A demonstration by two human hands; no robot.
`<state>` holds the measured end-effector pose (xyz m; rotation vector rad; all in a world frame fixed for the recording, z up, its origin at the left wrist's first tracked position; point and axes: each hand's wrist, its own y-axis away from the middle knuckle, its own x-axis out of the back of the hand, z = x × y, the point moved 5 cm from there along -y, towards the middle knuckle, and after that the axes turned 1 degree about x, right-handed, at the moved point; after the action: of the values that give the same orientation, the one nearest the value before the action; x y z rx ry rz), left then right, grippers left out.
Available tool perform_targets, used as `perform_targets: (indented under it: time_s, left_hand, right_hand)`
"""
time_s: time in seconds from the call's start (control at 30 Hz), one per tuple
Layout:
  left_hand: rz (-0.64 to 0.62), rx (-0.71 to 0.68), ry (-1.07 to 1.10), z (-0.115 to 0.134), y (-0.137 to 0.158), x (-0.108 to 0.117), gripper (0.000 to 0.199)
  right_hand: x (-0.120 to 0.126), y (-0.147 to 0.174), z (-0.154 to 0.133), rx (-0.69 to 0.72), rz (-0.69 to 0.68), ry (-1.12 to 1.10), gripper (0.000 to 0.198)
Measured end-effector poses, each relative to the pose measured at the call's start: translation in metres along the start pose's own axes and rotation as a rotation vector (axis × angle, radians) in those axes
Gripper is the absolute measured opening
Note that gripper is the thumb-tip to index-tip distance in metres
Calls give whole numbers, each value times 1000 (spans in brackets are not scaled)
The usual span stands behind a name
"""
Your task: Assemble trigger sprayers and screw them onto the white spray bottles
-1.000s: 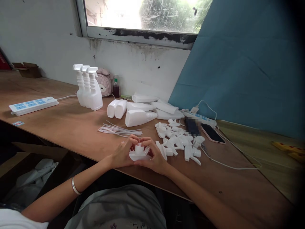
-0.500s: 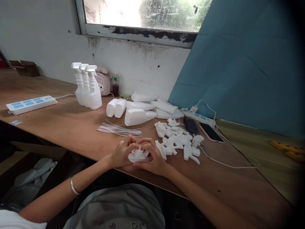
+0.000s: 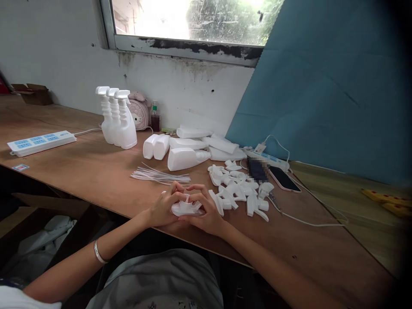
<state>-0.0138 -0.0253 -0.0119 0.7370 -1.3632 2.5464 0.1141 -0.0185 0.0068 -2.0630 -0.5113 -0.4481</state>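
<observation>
Near the table's front edge, both hands grip one white trigger spray head (image 3: 186, 208). My left hand (image 3: 163, 209) is closed on its left side, and my right hand (image 3: 207, 212) is closed on its right side; the fingers of both curl over it and hide part of it. Just right of my right hand lies a loose pile of white trigger spray heads (image 3: 234, 189). Beyond my hands is a bundle of thin white tubes (image 3: 159, 174). Farther back, several white bottles without heads (image 3: 183, 159) lie on their sides.
Three upright spray bottles (image 3: 124, 124) stand at the back left, beside a pink pouch (image 3: 140, 112) and a small dark bottle (image 3: 156, 118). A power strip (image 3: 41, 142) lies at left. A phone (image 3: 285, 179) and cables sit at right. An open carton (image 3: 71, 210) with white bottles stands below, left.
The spray head has tilted slightly between my fingers. Both hands stay at the same spot, and the view has shifted very slightly.
</observation>
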Motion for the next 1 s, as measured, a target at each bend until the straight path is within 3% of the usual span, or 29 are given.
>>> perform_targets:
  time_s: [0.33, 0.77, 1.0]
  left_hand:
    - [-75, 22, 217, 3, -5, -3, 27]
    - [-81, 22, 95, 2, -4, -3, 26]
    - [-52, -22, -48, 0, 2, -1, 30]
  right_hand:
    - [-1, 2, 6, -59, -21, -76, 26]
    - [-1, 3, 8, -42, -74, -55, 24]
    - [2, 4, 3, 97, 22, 56, 27]
